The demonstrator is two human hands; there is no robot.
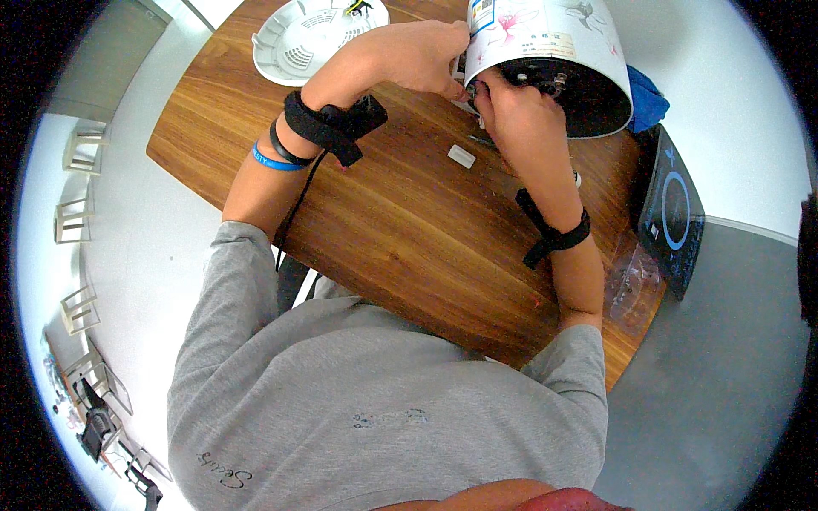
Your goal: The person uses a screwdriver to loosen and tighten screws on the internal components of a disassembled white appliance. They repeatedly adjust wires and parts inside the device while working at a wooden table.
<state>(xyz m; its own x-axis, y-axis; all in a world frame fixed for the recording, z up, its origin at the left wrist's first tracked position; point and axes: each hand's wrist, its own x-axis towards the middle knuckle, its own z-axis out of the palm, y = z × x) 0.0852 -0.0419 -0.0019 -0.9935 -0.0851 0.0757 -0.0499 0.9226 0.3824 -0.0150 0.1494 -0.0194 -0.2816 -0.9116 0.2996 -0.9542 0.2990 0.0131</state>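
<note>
A white, rounded appliance housing [562, 47] with a pink and grey flower print lies on its side at the far edge of the view, its dark open end facing me. My left hand [417, 55] grips the housing's left rim, thumb toward me and the other fingers partly hidden. Inside the lower left of the opening, my right hand [520, 115] has its fingers bent together; whatever they pinch is hidden. Small metal parts show beyond its knuckles. Left of my left hand, a white round vented cover [298, 51] lies with its hollow side up, yellow and black pieces at its far edge.
On the wooden table [383, 221] a small white block [462, 156] lies near my right forearm. A blue cloth [648, 98] sits behind the housing. At the right edge, a black panel with a blue ring [676, 209] leans beside a clear plastic bag [632, 285].
</note>
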